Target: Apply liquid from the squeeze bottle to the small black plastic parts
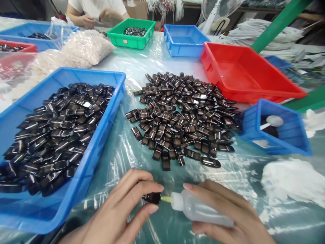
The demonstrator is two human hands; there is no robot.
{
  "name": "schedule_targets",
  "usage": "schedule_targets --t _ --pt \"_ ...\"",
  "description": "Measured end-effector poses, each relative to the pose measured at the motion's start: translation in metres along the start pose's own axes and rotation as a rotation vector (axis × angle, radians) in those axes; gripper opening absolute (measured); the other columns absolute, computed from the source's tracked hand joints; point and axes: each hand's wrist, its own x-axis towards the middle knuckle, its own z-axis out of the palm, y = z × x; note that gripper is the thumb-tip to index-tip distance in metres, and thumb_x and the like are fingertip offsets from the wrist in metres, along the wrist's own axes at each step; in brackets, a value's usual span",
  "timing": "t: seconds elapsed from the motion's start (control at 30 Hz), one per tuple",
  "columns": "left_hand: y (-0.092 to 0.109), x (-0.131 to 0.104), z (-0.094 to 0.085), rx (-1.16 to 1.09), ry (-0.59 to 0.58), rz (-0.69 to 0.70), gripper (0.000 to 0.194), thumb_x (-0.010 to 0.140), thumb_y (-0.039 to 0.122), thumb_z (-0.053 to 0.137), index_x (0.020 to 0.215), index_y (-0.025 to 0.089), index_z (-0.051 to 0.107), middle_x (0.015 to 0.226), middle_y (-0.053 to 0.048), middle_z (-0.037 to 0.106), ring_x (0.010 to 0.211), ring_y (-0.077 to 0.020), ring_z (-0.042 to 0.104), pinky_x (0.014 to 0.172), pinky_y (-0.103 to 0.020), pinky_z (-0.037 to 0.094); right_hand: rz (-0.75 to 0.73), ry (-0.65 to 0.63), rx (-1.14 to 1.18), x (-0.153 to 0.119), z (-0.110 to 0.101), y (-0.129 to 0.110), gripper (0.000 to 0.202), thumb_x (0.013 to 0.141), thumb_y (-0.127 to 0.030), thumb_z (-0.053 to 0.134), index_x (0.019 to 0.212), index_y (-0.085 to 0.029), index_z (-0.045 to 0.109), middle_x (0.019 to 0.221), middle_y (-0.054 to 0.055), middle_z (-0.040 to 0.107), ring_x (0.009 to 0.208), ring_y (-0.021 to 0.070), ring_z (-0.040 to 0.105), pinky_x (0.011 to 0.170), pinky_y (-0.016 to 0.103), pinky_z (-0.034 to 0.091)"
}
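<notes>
Near the bottom centre, my left hand (pixel 127 206) pinches a small black plastic part (pixel 152 197) between thumb and fingers. My right hand (pixel 225 210) is wrapped round a translucent squeeze bottle (pixel 203 210) with a white cap, lying on its side. Its yellowish tip points left and meets or nearly meets the end of the black part; exact contact is unclear. Beyond my hands, a loose pile of similar black parts (pixel 175 118) covers the middle of the table. More black parts fill a large blue tray (pixel 101 142) on the left.
A red bin (pixel 243 71), a small blue bin (pixel 276 135) with a white spoon and a white cloth (pixel 294 179) are on the right. Behind stand a green bin (pixel 132 39), a blue bin (pixel 185 40) and bagged pale pieces (pixel 86 47). A person's hands (pixel 98 18) show behind.
</notes>
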Motion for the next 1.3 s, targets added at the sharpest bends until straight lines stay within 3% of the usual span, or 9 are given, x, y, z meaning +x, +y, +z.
schedule_targets --t 0.3,0.77,0.97,1.17,1.3 --pt "-0.0007 -0.0009 -0.0004 -0.020 -0.036 -0.012 0.025 0.094 0.019 0.049 0.115 0.032 0.051 0.112 -0.003 0.057 0.101 -0.0201 0.060 0.084 -0.027 0.052 0.000 0.001 -0.012 0.0016 -0.0014 -0.0047 0.053 0.081 -0.034 0.070 0.131 -0.041 0.052 0.080 0.000 0.069 0.062 0.0166 0.067 0.057 0.026 0.058" --pt "-0.0011 0.0019 0.0012 -0.012 -0.012 -0.008 0.021 0.093 0.018 0.054 0.110 0.030 0.053 0.108 -0.002 0.059 0.097 -0.0176 0.063 0.082 -0.025 0.054 -0.009 0.014 -0.010 -0.0013 0.0029 -0.0033 0.050 0.084 -0.038 0.065 0.132 -0.041 0.050 0.080 0.000 0.069 0.061 0.0166 0.067 0.055 0.026 0.058" --pt "-0.0023 0.0040 0.0013 -0.060 -0.007 0.042 0.020 0.094 0.018 0.053 0.111 0.028 0.052 0.094 -0.001 0.068 0.085 -0.0185 0.069 0.068 -0.023 0.056 -0.059 0.050 -0.058 -0.0041 0.0058 -0.0019 0.045 0.087 -0.041 0.061 0.131 -0.033 0.053 0.083 0.001 0.069 0.062 0.0155 0.068 0.057 0.024 0.058" --pt "-0.0028 0.0030 -0.0029 0.048 -0.064 -0.006 0.030 0.096 0.027 0.049 0.125 0.032 0.048 0.107 -0.002 0.065 0.095 -0.0192 0.067 0.076 -0.023 0.056 -0.090 0.043 -0.143 -0.0026 0.0038 -0.0014 0.043 0.089 -0.040 0.058 0.130 -0.028 0.052 0.088 0.003 0.068 0.070 0.0155 0.069 0.061 0.023 0.058" --pt "-0.0033 0.0022 -0.0062 0.006 -0.110 0.001 0.037 0.098 0.021 0.039 0.132 0.033 0.046 0.116 -0.004 0.056 0.103 -0.0178 0.063 0.082 -0.020 0.054 -0.098 0.036 -0.160 0.0003 0.0030 0.0007 0.042 0.090 -0.039 0.056 0.130 -0.028 0.051 0.087 0.003 0.067 0.069 0.0156 0.068 0.060 0.024 0.057"
